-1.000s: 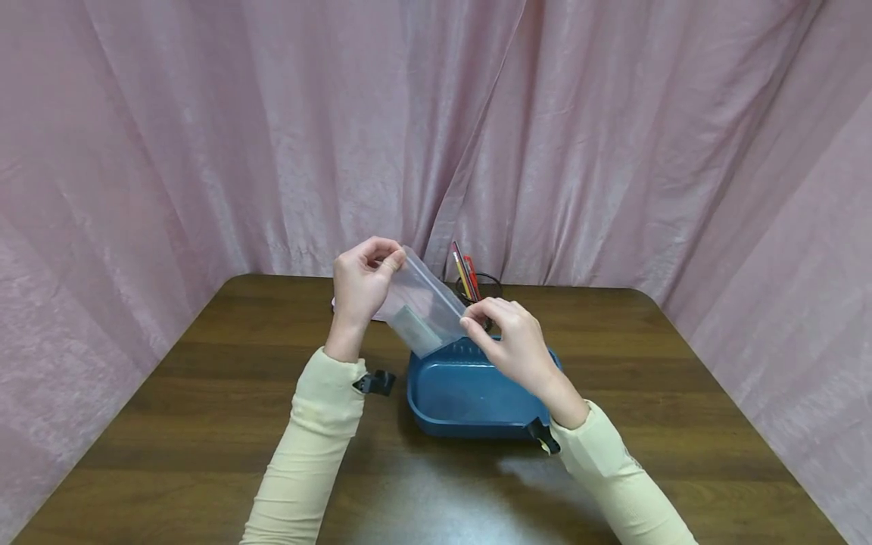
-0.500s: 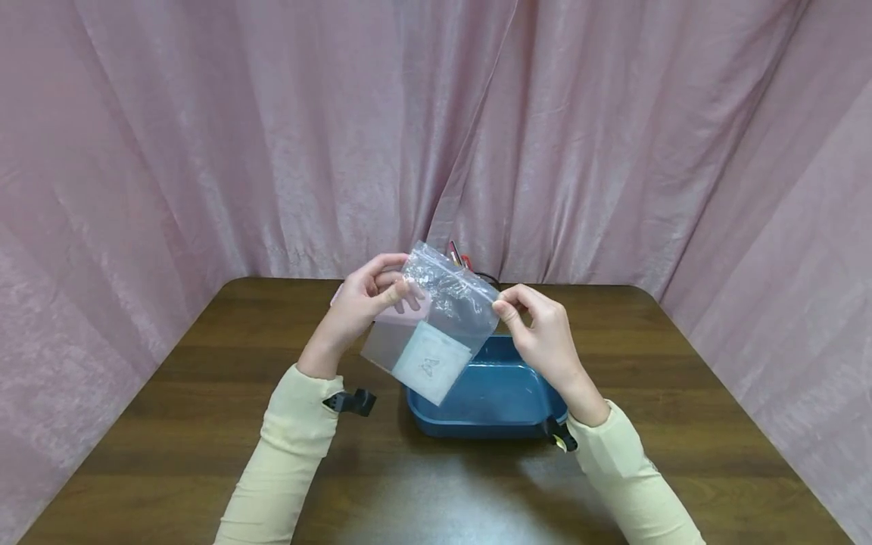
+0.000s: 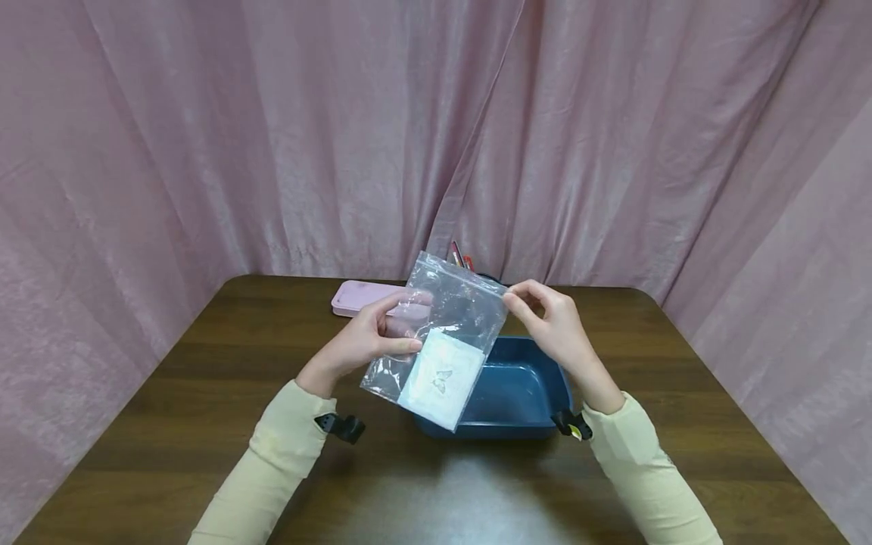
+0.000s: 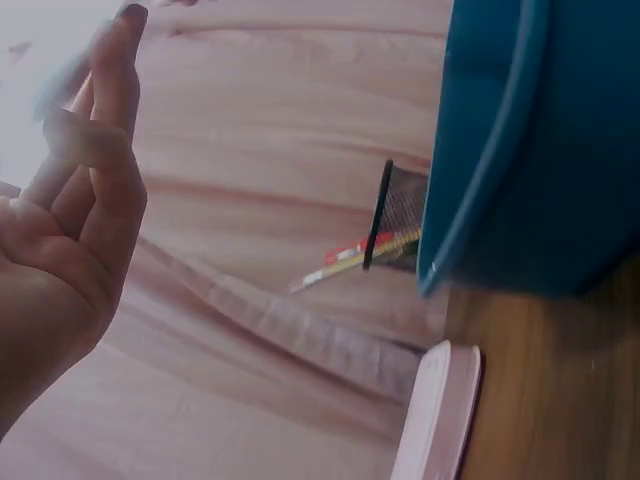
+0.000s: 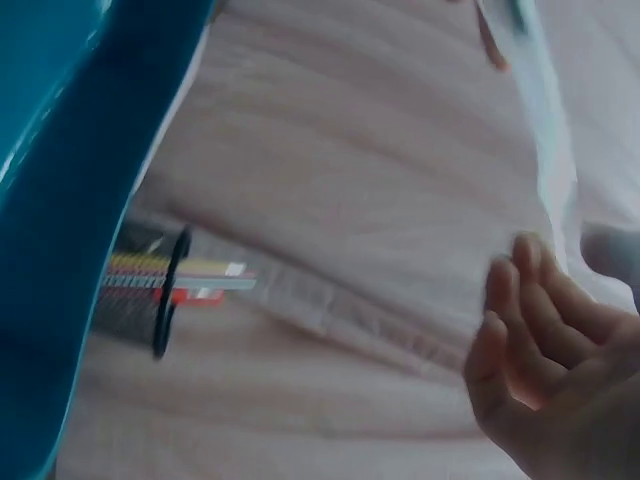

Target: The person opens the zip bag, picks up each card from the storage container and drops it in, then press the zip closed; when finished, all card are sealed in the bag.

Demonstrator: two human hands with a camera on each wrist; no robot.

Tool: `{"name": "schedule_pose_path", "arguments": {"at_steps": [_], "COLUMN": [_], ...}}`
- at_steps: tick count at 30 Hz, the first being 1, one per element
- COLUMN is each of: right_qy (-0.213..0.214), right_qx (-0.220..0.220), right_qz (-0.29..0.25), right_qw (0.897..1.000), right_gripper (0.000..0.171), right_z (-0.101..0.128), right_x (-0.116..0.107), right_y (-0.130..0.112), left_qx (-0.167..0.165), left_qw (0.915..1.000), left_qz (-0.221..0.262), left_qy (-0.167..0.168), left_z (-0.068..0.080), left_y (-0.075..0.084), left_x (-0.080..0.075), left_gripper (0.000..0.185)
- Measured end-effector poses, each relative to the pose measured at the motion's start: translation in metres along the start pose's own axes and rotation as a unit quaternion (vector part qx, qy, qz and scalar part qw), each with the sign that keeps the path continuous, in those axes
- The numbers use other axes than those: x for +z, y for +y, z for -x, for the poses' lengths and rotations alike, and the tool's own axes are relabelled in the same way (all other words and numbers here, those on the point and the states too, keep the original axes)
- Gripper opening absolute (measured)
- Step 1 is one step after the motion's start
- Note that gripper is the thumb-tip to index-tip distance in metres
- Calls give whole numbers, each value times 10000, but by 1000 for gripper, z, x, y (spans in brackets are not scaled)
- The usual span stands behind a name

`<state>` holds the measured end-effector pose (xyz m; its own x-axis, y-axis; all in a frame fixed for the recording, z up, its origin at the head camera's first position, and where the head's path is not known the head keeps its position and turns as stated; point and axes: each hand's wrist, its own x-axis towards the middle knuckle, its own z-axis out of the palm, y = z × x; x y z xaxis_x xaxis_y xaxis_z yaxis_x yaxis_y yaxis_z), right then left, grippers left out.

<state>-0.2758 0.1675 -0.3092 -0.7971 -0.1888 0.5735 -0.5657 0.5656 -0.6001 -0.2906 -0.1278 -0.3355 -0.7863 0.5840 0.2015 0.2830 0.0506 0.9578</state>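
Note:
A clear zip-lock bag hangs tilted above the table in the head view. Inside it lies a flat white square with a small butterfly print. My left hand holds the bag's left side, thumb in front and fingers behind the clear plastic. At the bag's upper right corner, my right hand pinches the edge between thumb and fingers. Behind and below the bag stands a blue plastic basin, partly covered by it. The right wrist view shows the bag edge-on as a pale strip at the fingertips.
A pink case lies at the table's back, left of the bag. Behind the basin stands a black mesh pen holder with pencils and a red item. Pink curtains hang around the wooden table.
The bag has turned to face me and come lower, showing the butterfly print. My left hand has slid from the top corner down its side. My right hand has moved rightward with its corner.

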Motion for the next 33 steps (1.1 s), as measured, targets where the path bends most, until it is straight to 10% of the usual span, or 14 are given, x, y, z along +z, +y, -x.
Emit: {"name": "schedule_pose_path", "arguments": {"at_steps": [6,13,19,33], "right_qy": [-1182,-2581,-3021,-3222], "right_qx": [299,559,990,1341], "right_qz": [961,1924,2025,1549], "right_qw": [9879,9451,9263,9242], "right_gripper": [23,43,42,37], "right_z": [9,27,35,39], "right_x": [-14,-23,-26,-25], "right_y": [27,71,98,105], "left_qx": [-39,-267,-794,-2254], "left_qw": [9986,9930,9871,9635], "left_qz": [-264,-540,-372,-721], "left_qy": [454,1014,1340,1250], "left_z": [19,45,56,64], "left_y": [-2,-11,-26,-64], "left_x": [-21,-52,-69,-86], "left_gripper": [64,63,70,91]}}
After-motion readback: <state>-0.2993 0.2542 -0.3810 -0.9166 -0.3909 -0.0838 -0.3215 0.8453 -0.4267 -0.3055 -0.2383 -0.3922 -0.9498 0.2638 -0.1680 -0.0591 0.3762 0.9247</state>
